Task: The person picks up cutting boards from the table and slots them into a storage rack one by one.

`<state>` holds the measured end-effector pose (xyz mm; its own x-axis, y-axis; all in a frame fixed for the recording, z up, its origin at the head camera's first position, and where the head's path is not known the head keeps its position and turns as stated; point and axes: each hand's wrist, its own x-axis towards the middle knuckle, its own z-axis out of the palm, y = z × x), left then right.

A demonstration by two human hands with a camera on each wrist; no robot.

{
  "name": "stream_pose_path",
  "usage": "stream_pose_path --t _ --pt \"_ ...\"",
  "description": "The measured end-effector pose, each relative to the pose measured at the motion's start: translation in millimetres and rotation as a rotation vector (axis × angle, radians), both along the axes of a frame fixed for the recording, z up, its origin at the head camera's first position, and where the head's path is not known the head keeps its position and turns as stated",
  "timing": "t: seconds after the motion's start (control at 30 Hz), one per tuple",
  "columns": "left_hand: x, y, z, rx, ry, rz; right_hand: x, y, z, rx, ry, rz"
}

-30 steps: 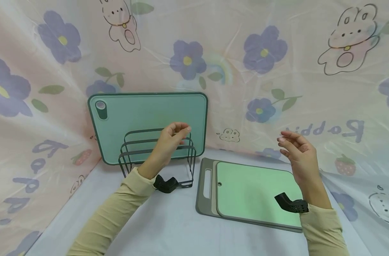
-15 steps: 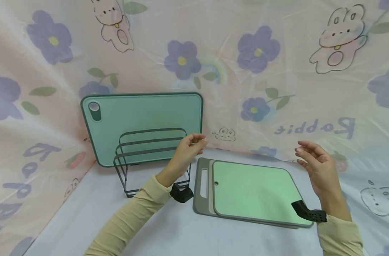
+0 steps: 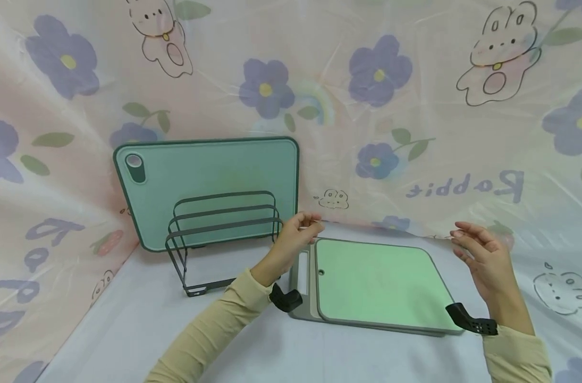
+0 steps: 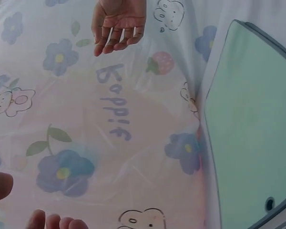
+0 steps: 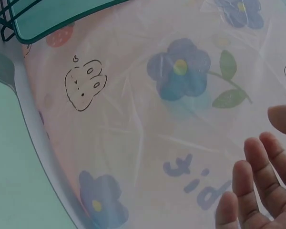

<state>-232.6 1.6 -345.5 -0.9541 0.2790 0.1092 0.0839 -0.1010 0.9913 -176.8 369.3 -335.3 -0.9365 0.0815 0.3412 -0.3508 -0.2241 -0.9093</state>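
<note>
My left hand (image 3: 295, 242) hovers over the left end of a stack of cutting boards, beside the right end of a dark wire rack (image 3: 224, 231). Its fingers are loosely bent and hold nothing. Farther right, my right hand (image 3: 487, 260) hangs past the stack's far right corner, fingers relaxed, palm bare in the right wrist view. On top of the stack lies a light green cutting board (image 3: 381, 282) with a small hole; a grey board with a handle slot (image 3: 302, 276) shows beneath. A larger teal cutting board (image 3: 209, 170) stands upright behind the rack's hoops; its exact slot cannot be told.
The boards and rack stand on a white-covered table (image 3: 252, 346). A printed curtain (image 3: 329, 159) rises close behind them and on both sides. Each wrist carries a black camera mount (image 3: 470, 320).
Both hands have moved right and slightly down, the left from in front of the rack to over the stack's left end. The view has shifted slightly. Rack and boards stay put.
</note>
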Motion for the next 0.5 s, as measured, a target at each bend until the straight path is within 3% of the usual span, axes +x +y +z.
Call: stream_pose_path --t 0.23,0.5 --pt "-3.9 8.2 -19.4 -0.034 -0.017 0.01 -0.6 9.2 -11.0 -0.015 -0.063 0.012" --pt "-7.4 15.2 -49.7 -0.103 -0.055 0.055 0.7 19.2 -30.6 -0.004 -0.14 -0.01"
